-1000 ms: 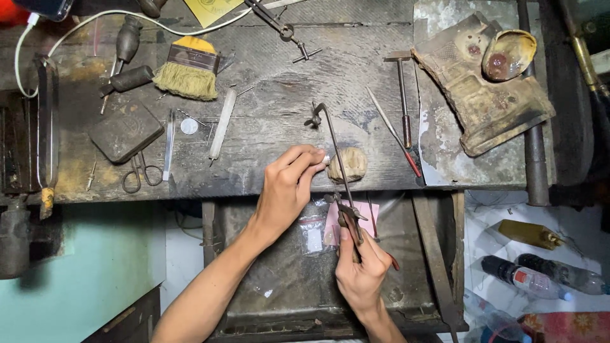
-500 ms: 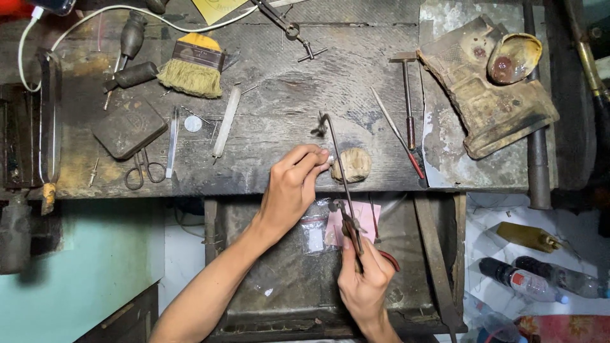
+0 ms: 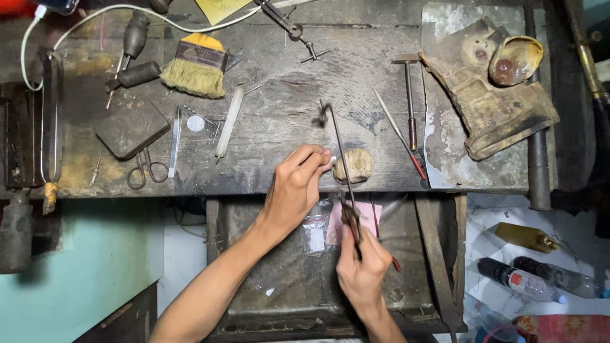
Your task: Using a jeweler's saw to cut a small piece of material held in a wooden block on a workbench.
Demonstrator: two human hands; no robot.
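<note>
My left hand [image 3: 297,187] pinches a small silvery piece [image 3: 331,159] against a worn wooden bench peg [image 3: 354,165] at the front edge of the dark workbench [image 3: 279,95]. My right hand [image 3: 363,270] grips the handle of a thin-framed jeweller's saw [image 3: 340,159]. The saw's frame rises up over the bench, and its top end [image 3: 324,115] is blurred. Both hands are above an open metal drawer [image 3: 286,279] under the bench, which holds a small clear bag [image 3: 316,228] and a pink paper [image 3: 372,213].
On the bench lie a yellow-handled brush [image 3: 197,67], scissors [image 3: 147,168], tweezers [image 3: 175,133], a dark flat block [image 3: 131,127], a white stick [image 3: 229,121], a small hammer [image 3: 408,95], a red-tipped needle tool [image 3: 400,134] and a charred block with a shell-like dish [image 3: 516,60]. Bottles [image 3: 527,279] lie on the floor at right.
The saw has slid back and forth along its length against the piece at the peg. My left hand has stayed pinched on the piece. The view has shifted slightly.
</note>
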